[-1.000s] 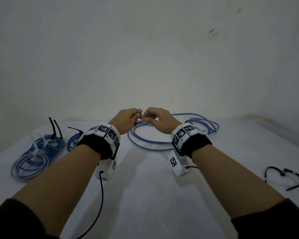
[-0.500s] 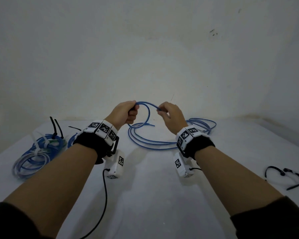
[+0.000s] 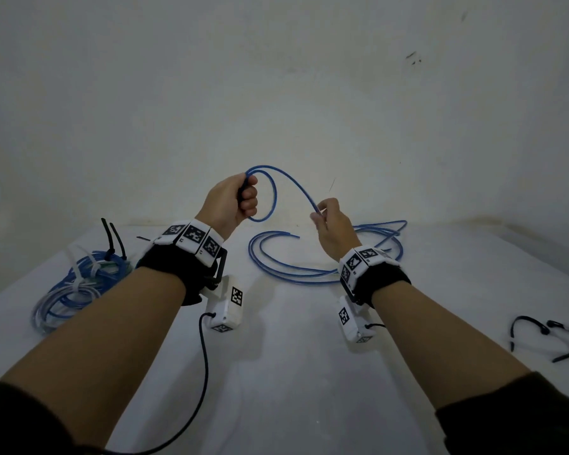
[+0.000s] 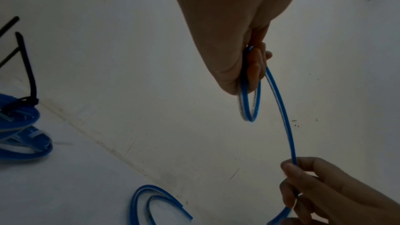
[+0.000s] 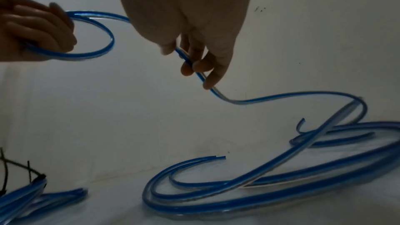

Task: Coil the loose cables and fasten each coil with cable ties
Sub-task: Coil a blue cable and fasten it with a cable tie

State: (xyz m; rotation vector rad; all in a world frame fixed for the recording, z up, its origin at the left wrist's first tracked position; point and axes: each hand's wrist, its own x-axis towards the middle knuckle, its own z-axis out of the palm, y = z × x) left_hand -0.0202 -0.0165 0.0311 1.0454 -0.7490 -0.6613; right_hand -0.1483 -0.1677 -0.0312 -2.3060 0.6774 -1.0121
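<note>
— Two hands are up off the bench (image 3: 286, 372) now, and higher than half a second ago. The left hand (image 3: 232, 203) is clenched round one small loop of the blue cable (image 3: 296, 183), fingers curled through it, so the loop hangs below the fist.

— And the other?

— The right hand (image 3: 330, 224) pinches the same cable between thumb and fingertips (image 5: 198, 67), a stretch further along. The hands stand further apart than before, and the arc of cable between them has grown longer. A second ago they were touching, low over the bench.

— Where does the rest of the cable lie?

— It drops from the right hand to the loose cable turns (image 3: 309, 274) on the bench toward its far edge, right of the middle. Two cut ends (image 5: 218, 157) point up from there, side by side. Whether they belong to the held cable I cannot tell.

— Anything finished?

— Near the left edge lie the tied coils (image 3: 79, 284), blue and clear, bound with white ties and with black cable ties (image 3: 112, 238) whose tails stick up. They lie where they lay earlier. So do the spare black ties (image 3: 546, 336) by the right edge, well apart from the hands.

— The wrist gear?

— Marker bands (image 3: 191, 239) on both wrists, and a black lead (image 3: 206, 372) trailing from the left one toward the near edge.
</note>
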